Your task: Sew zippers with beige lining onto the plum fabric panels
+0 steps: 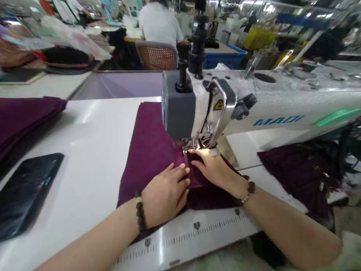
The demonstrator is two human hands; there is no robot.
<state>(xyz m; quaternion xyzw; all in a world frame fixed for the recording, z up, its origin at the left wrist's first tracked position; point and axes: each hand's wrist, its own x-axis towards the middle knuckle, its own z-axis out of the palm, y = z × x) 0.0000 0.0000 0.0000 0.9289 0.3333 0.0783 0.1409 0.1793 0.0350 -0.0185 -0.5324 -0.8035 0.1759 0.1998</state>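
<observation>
A dark purple fabric panel (149, 150) lies flat on the white sewing table, running under the head of a sewing machine (180, 109). My left hand (166, 192) rests on the fabric, fingers stretched toward a seam or folded edge in front of the needle. Close by the lit presser foot (186, 148), my right hand (211, 165) presses the cloth, index finger extended beside the foot. A light wrap covers one of its fingers. Both palms face down, with a beaded bracelet on each wrist. The needle point itself is hard to make out.
A black phone (28, 192) lies at the left, below a stack of purple fabric (25, 116). More dark fabric (304, 173) is heaped at the right. A ruler scale (180, 239) runs along the front edge. Ahead, a person in white (160, 22) sits on a chair.
</observation>
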